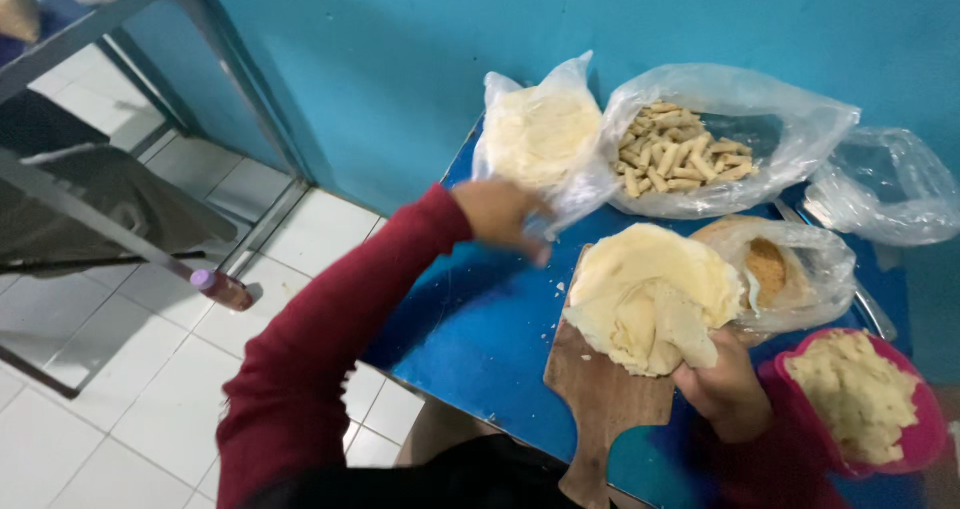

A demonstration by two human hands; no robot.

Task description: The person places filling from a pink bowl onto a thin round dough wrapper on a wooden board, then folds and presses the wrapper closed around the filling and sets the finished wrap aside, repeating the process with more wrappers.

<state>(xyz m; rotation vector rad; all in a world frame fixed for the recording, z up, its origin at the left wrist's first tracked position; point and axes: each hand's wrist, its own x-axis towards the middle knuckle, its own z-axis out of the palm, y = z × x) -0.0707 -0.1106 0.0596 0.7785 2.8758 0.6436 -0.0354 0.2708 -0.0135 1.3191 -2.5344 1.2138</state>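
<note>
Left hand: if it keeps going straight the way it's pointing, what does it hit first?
Likely the clear plastic bag of thin wrapper sheets. The left hand points up and right, its fingertips already at that bag's lower edge. Motion blur hides whether they touch.

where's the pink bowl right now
The pink bowl sits at the lower right of the head view, on the blue table, just right of the right hand.

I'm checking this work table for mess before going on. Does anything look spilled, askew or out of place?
Mostly tidy. A few pale crumbs lie on the blue table beside the wooden board, whose handle juts past the table's near edge. A small bottle lies on its side on the tiled floor.
</note>
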